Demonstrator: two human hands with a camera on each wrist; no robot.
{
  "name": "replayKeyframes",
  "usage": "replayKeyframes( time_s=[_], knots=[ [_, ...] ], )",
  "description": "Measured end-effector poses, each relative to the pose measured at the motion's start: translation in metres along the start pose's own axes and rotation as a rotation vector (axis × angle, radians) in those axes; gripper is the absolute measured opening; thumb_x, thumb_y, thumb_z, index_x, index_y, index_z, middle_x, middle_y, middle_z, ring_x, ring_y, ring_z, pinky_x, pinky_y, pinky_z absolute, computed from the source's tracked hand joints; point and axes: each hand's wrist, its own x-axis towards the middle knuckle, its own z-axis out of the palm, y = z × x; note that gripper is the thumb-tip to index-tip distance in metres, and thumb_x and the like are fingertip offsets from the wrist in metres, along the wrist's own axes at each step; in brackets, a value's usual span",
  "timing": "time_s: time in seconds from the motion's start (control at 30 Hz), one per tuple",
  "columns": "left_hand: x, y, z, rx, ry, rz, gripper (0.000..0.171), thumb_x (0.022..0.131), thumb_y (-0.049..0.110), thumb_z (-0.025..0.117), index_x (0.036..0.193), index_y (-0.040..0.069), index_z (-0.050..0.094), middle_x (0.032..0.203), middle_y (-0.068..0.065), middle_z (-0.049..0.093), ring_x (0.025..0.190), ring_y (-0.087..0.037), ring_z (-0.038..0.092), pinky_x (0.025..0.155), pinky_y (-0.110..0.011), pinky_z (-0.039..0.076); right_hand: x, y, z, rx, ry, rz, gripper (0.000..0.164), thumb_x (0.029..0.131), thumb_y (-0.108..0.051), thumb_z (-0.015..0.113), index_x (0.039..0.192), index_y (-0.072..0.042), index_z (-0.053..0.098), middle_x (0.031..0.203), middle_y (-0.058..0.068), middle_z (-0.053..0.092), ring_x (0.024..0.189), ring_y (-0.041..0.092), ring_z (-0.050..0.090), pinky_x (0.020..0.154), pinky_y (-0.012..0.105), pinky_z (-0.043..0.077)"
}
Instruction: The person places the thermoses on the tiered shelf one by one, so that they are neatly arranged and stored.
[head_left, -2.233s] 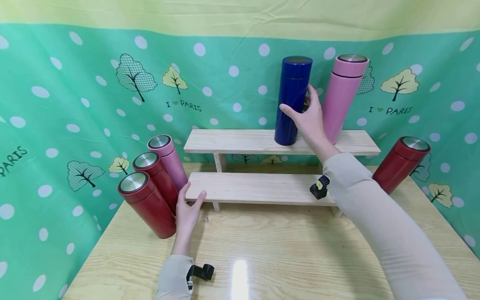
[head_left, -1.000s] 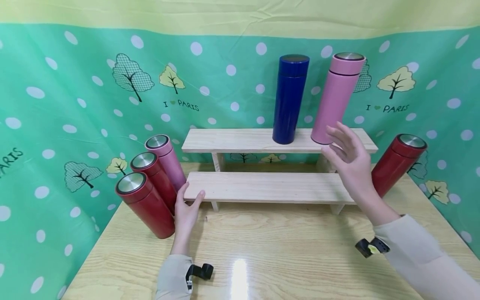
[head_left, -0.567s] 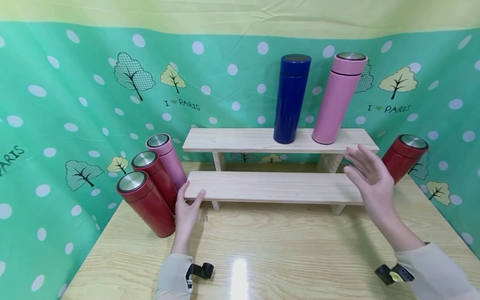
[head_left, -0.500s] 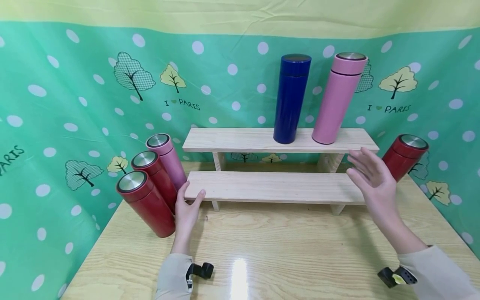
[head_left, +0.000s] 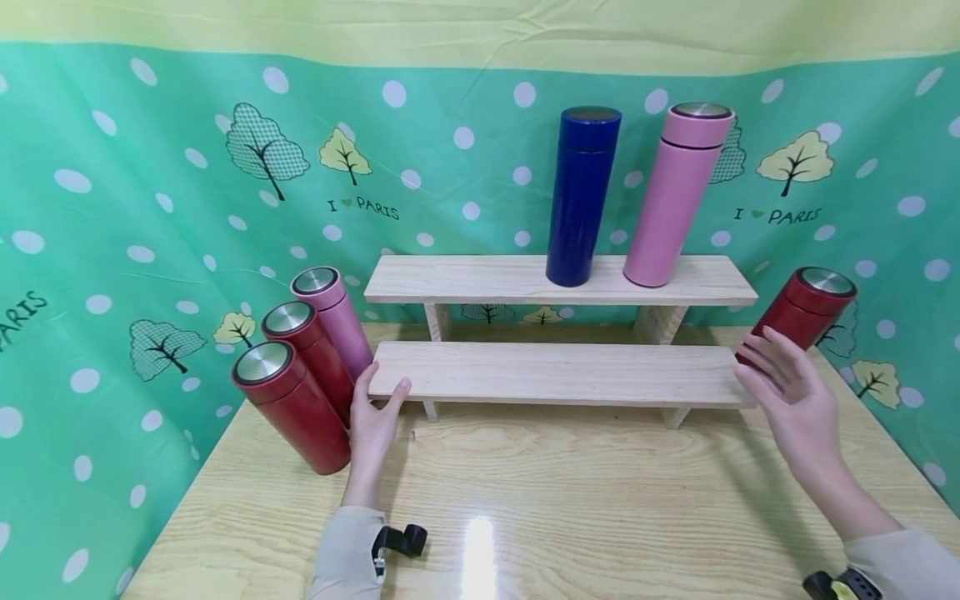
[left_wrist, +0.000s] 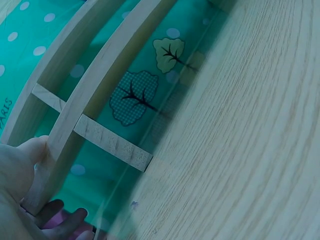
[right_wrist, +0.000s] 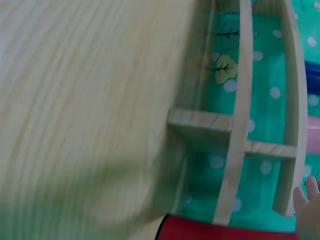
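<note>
"What does my left hand have?"

"Your left hand [head_left: 372, 427] grips the left end of the lower board [head_left: 555, 375], your thumb at the front edge and your fingers bent round the end. Just beside that hand, on the table [head_left: 540, 483], stand three bottles in a slanting row: the small pink bottle [head_left: 337, 325] at the back, the middle red bottle [head_left: 318, 350], and the front red bottle [head_left: 300, 417] nearest you."

"And my right?"

"Your right hand [head_left: 802, 412] holds nothing. Its fingers are loosely bent and parted, with a wide gap to the thumb. It lies in front of the far-right red bottle [head_left: 798, 308] and hides its lower part (I can't tell whether your fingertips touch it). That bottle stands to the right of the stand, near the end of the lower board."

"What sits on top?"

"On the upper board [head_left: 465, 279] you have the blue bottle [head_left: 581, 200] and, to its right, the tall pink bottle [head_left: 678, 204], upright and apart. Behind them hangs a green cloth [head_left: 465, 183] with white dots and printed trees."
</note>
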Motion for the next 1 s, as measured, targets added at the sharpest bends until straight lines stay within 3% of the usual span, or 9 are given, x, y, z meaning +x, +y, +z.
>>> replayKeyframes(
  time_s=[0.37,0.6,1.0],
  knots=[
    [0.001,0.000,-0.001,0.010,0.001,0.005,0.068,0.095,0.033,0.068,0.152,0.015,0.037,0.157,-0.009,0.034,0.143,-0.030,0.029,0.110,-0.051,0.029,-0.005,0.014,-0.034,-0.061,0.062,0.035,0.061,0.092,0.012,0.061,0.147,-0.008,0.045,0.130,-0.008,0.062,0.114,0.000,0.058,0.089,0.006,0.042],
    [0.000,0.000,0.000,0.004,0.008,0.003,0.068,0.095,0.033,0.068,0.152,0.014,0.037,0.157,-0.010,0.034,0.140,-0.032,0.033,0.108,-0.050,0.032,-0.003,0.020,-0.053,-0.145,0.113,0.130,0.065,0.094,0.001,0.064,0.152,-0.013,0.039,0.136,-0.008,0.057,0.114,-0.004,0.055,0.085,0.003,0.041],
    [-0.001,0.000,0.000,0.004,0.003,-0.007,0.068,0.095,0.032,0.069,0.152,0.015,0.037,0.156,-0.010,0.035,0.135,-0.032,0.038,0.104,-0.049,0.036,0.006,0.032,-0.072,0.048,0.208,0.213,0.065,0.093,0.002,0.065,0.150,-0.015,0.040,0.125,-0.013,0.061,0.106,-0.006,0.059,0.083,0.004,0.043]
  ],
)
